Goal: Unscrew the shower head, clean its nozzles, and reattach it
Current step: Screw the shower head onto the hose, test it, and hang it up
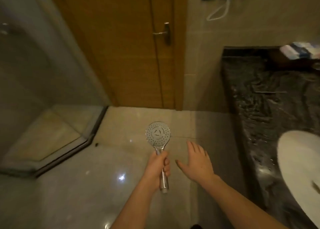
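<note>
Floor [131, 159] open ahead; glass shower wall [34, 64] blocks left, counter [270, 99] w/ basin [301, 159] right.

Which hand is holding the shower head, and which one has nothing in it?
The left hand is wrapped around the shower head by its shiny handle. The right hand holds nothing: it is spread flat with fingers open, beside the other hand.

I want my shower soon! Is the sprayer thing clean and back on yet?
Not yet. Done: the shower head is off, with no hose on its handle end. In hand: the left hand has its grip closed around the handle, nozzle face up, while the right hand is open and empty beside it, near the white sink. Left: no cleaning shows so far, then screwing it back on.
</note>
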A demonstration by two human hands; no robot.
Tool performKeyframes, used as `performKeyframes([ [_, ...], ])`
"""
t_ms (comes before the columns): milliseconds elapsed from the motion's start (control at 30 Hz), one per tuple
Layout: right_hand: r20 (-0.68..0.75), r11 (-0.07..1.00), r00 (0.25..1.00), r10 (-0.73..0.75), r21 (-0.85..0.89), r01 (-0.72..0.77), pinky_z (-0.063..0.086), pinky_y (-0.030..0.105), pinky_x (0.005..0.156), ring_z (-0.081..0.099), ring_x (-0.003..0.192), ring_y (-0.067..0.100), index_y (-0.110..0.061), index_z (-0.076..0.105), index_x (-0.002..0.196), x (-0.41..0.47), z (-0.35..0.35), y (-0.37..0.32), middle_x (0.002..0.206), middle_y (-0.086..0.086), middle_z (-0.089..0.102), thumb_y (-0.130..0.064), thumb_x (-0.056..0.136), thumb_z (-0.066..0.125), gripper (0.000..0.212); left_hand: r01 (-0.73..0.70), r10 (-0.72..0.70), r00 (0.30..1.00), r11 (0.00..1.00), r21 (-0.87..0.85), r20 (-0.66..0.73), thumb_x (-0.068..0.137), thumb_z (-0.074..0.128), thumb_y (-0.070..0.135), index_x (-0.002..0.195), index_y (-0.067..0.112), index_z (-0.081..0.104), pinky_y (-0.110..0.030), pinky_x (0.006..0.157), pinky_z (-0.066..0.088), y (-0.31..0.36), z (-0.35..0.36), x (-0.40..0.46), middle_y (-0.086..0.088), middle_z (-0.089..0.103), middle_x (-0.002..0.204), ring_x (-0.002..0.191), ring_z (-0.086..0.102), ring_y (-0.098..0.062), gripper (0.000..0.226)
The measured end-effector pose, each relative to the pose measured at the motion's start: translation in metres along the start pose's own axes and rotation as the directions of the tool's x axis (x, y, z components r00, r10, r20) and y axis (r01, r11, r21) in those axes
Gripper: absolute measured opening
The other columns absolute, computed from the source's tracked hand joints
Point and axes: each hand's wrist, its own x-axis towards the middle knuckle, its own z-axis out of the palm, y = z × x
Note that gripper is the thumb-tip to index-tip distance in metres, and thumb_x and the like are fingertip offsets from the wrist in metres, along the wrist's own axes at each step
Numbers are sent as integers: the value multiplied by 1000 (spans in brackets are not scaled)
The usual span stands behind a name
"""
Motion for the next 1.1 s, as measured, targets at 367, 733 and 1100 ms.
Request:
performKeyframes([
  [367, 177, 910, 897, -405, -21, 415, 14, 40, 122, 10, 151, 20, -19, 9, 157, -11, 93, -248, 165, 0, 14, -64, 89, 46, 90, -192, 221, 798, 975, 111, -560, 99, 49, 23, 99, 14, 51, -30, 43, 42, 17, -253, -49, -7, 56, 71, 49, 51, -21, 10],
  [733, 270, 769, 737, -620, 22, 639, 15, 33, 120, 12, 150, 17, -19, 11, 157, -31, 176, -444, 164, -3, 15, -63, 88, 50, 91, -232, 274, 598, 959, 165, -753, 98, 62, 32, 95, 20, 54, -28, 41, 43, 41, -449, -101, -7, 60, 77, 53, 57, -20, 15],
  [1100, 290, 681, 632, -719, 114, 723, 22, 35, 120, 16, 150, 17, -21, 15, 156, 28, 218, -583, 163, -2, 19, -60, 88, 54, 88, -459, 186, 746, 839, -292, -639, 100, 58, 15, 94, 14, 45, -23, 37, 31, 116, -554, -86, -2, 43, 57, 42, 34, -13, 15],
])
